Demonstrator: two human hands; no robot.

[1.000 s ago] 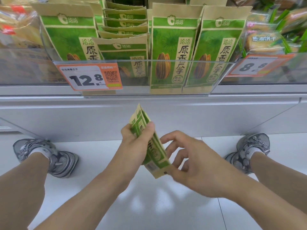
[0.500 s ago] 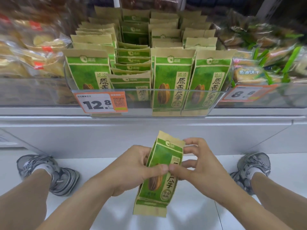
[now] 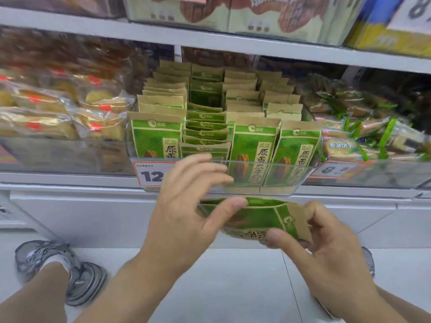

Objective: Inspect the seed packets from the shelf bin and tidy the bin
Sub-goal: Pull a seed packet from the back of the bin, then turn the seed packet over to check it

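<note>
Green packet (image 3: pixel 256 217) between both hands (image 3: pixel 331 248)

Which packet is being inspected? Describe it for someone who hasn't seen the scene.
Find the clear shelf bin of upright green seed packets. Just below its front edge, the held packet lies sideways between the left hand and right hand; it alone is outside the bin.

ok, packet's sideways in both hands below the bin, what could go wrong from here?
1. The green and tan paper seed packet lies sideways, held only at its ends: the right hand pinches the tan end and the left hand's thumb touches the other. It could slip and drop.
2. The second row of packets leans and sits lower in the clear plastic shelf bin; pushing this one in could tip them further.
</note>
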